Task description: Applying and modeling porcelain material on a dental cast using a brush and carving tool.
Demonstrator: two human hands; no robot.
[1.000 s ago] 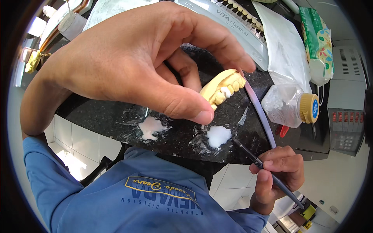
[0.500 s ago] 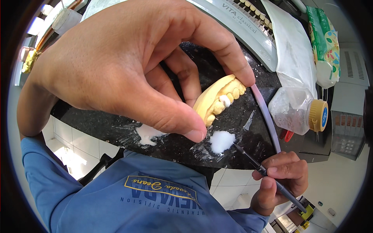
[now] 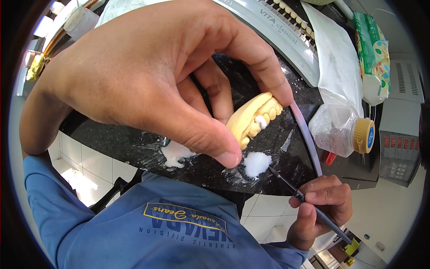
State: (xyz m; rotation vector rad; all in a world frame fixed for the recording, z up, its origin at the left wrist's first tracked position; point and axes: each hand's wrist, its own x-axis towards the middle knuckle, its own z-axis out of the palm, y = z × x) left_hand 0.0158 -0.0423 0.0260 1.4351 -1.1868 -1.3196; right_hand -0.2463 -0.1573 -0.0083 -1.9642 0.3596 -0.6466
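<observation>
Between thumb and forefinger, my left hand [image 3: 148,85] grips a yellow plaster dental model [image 3: 245,117] by its two ends. One tooth on the model is a white crown [image 3: 261,121], standing out among the yellow teeth. My right hand [image 3: 323,207] holds a thin dark brush [image 3: 289,186] like a pen, its tip at the edge of a white paste mound [image 3: 257,164] on the black slab [image 3: 215,172]. Another white smear [image 3: 176,154] lies on the slab below my left hand, partly covered by the thumb.
A tooth shade guide [image 3: 277,33] lies at the back beside a white paper sheet [image 3: 336,58]. On the right are a clear jar with a yellow lid [image 3: 338,130], a green packet [image 3: 372,58] and a grey device [image 3: 400,125]. A pale strip [image 3: 306,134] edges the slab.
The dental model in my left hand has shifted slightly right and down, with a small tilt. The brush tip stays at the white mound.
</observation>
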